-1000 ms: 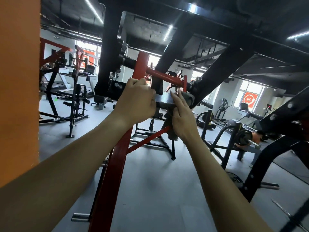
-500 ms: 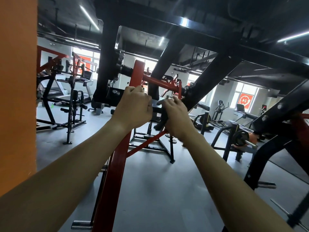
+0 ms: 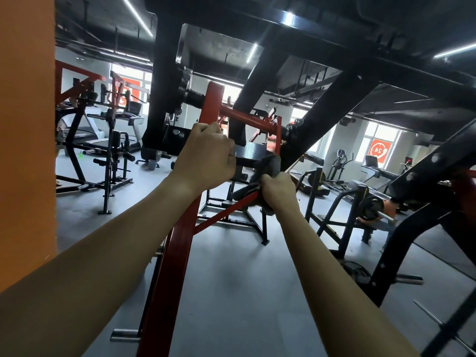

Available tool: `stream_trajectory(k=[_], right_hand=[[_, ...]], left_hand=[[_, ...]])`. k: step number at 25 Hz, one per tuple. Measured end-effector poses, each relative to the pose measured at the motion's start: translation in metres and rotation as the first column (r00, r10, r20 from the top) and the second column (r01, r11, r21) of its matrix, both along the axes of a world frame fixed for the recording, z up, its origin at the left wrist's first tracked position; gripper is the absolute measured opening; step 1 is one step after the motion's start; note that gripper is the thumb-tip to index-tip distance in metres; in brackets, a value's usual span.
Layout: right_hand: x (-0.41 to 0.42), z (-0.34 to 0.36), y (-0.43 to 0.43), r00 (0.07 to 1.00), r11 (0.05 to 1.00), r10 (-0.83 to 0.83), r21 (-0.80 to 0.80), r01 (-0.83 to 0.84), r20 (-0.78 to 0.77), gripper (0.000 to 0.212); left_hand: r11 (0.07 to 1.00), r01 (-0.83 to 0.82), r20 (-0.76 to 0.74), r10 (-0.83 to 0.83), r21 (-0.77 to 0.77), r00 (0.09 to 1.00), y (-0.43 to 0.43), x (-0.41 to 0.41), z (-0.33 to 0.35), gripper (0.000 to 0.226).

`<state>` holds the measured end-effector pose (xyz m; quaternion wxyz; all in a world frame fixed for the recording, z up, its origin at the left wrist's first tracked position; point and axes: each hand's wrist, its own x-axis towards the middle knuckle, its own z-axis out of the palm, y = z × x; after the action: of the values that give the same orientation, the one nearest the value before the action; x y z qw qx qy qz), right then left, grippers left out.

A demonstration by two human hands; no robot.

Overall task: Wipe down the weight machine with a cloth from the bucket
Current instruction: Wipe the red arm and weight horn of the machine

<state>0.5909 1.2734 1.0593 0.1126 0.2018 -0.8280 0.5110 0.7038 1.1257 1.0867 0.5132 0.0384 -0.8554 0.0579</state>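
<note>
Two hands were up at the machine (image 3: 316, 124), so by my reading the job was mid-wipe, neither just begun nor near its end. The left hand (image 3: 206, 153) was balled tight at the left end of the black pad (image 3: 251, 150), beside the red upright (image 3: 180, 240). It seemed to grip that end to steady it, though the fingers themselves were hidden behind the hand. The right hand (image 3: 279, 190) was clenched on the grey cloth (image 3: 269, 164). The cloth was bunched against the pad's lower right edge, with loose folds trailing over the red strut (image 3: 221, 215) and below the fist.

Fetching the cloth was plainly done, since it was in hand and on the machine. A small grey tub (image 3: 152, 164), possibly the bucket, stood on the floor well behind, far from both hands.

Only this one pad was under the cloth. No part of the frame showed a wet sheen or streaks, so it could not be told which parts had been wiped. Judging by the machine's size, the upright, the strut and the black beams overhead probably remained, and most of the work likely lay ahead.
</note>
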Motion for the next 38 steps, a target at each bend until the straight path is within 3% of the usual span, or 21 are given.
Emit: stream_trajectory(k=[4, 8, 11, 14, 19, 24, 28, 31, 34, 38], right_hand=[[-0.008, 0.032, -0.007, 0.998, 0.997, 0.053, 0.067, -0.050, -0.041, 0.006], [-0.035, 0.060, -0.018, 0.984, 0.981, 0.170, -0.107, -0.163, 0.054, 0.014], [-0.024, 0.031, -0.011, 0.960, 0.937, 0.270, -0.247, -0.247, 0.067, 0.020], [-0.014, 0.016, -0.001, 0.927, 0.901, 0.365, -0.279, -0.331, 0.079, 0.021], [-0.037, 0.059, -0.016, 0.919, 0.899, 0.354, -0.332, -0.284, 0.173, 0.018], [-0.020, 0.022, -0.012, 0.918, 0.876, 0.348, -0.416, -0.245, 0.190, 0.018], [0.007, -0.006, -0.013, 0.905, 0.816, 0.312, -0.569, -0.100, 0.288, 0.016], [0.034, -0.020, -0.024, 0.881, 0.756, 0.309, -0.654, 0.001, 0.359, 0.007], [0.067, -0.038, -0.039, 0.858, 0.710, 0.353, -0.704, 0.014, 0.373, 0.012], [0.114, -0.064, -0.052, 0.858, 0.737, 0.367, -0.675, -0.032, 0.359, 0.023]], left_hand=[[1.000, -0.022, 0.008, 0.022, -0.007, 1.000, 0.001, -0.001, 0.000, 0.027], [1.000, 0.004, -0.011, -0.004, 0.019, 1.000, 0.001, -0.001, -0.001, 0.025], [1.000, -0.002, -0.018, 0.002, 0.016, 1.000, 0.002, -0.001, 0.001, 0.031], [1.000, -0.007, -0.017, 0.007, -0.003, 1.000, -0.001, -0.002, -0.001, 0.025], [0.998, 0.032, 0.003, -0.032, 0.053, 0.999, 0.000, -0.002, 0.002, 0.023], [0.996, 0.055, -0.033, -0.053, 0.063, 0.998, 0.004, 0.004, 0.002, 0.018], [0.986, 0.110, -0.025, -0.108, 0.121, 0.994, 0.010, 0.016, -0.005, 0.016], [0.979, 0.161, 0.009, -0.163, 0.129, 0.987, 0.015, 0.034, -0.029, 0.019], [0.969, 0.205, 0.105, -0.221, 0.138, 0.970, 0.018, 0.060, -0.058, 0.030], [0.948, 0.279, 0.199, -0.307, 0.154, 0.931, 0.016, 0.094, -0.082, 0.027]])
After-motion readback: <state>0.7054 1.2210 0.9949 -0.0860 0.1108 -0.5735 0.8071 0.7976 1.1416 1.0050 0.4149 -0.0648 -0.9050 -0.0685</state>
